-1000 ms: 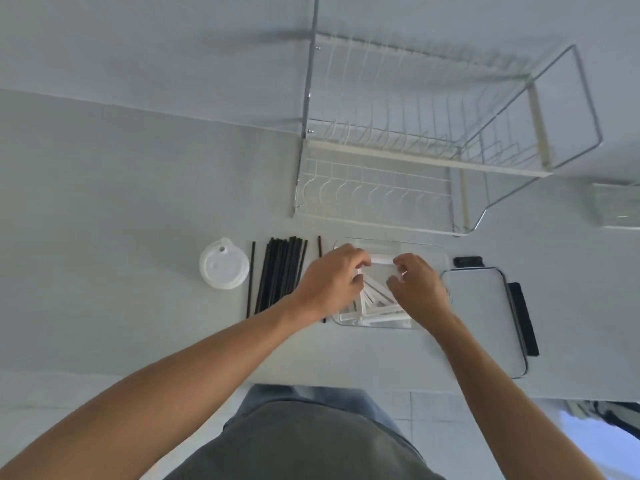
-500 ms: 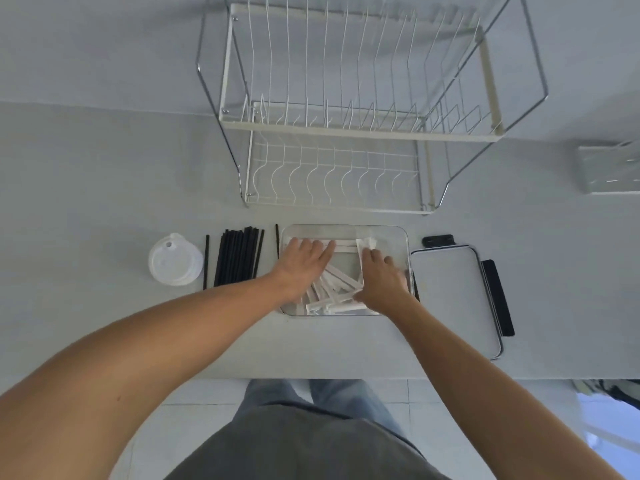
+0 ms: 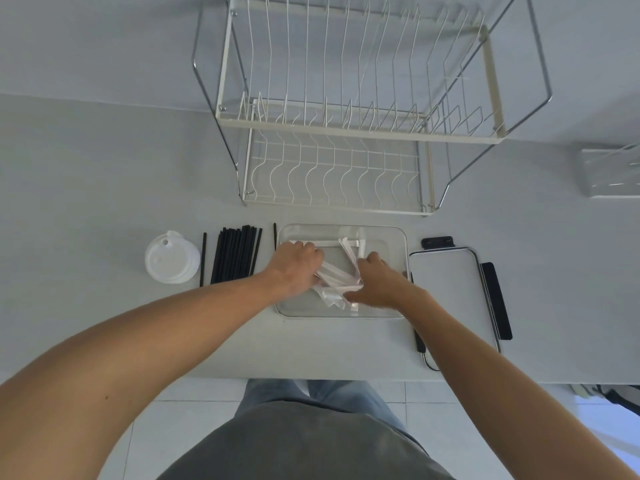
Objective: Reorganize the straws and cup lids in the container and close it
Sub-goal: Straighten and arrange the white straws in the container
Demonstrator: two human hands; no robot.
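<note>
Head view: left hand (image 3: 298, 268) and right hand (image 3: 375, 285) both inside container (image 3: 398, 237) mid-frame, fingers curled on wrapped straws (image 3: 332, 277); grip unclear, fingertips hidden.

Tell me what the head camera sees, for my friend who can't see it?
Both hands, left hand and right hand, gather white wrapped straws inside a clear container. Black straws and cup lids lie left; the container lid right.
</note>
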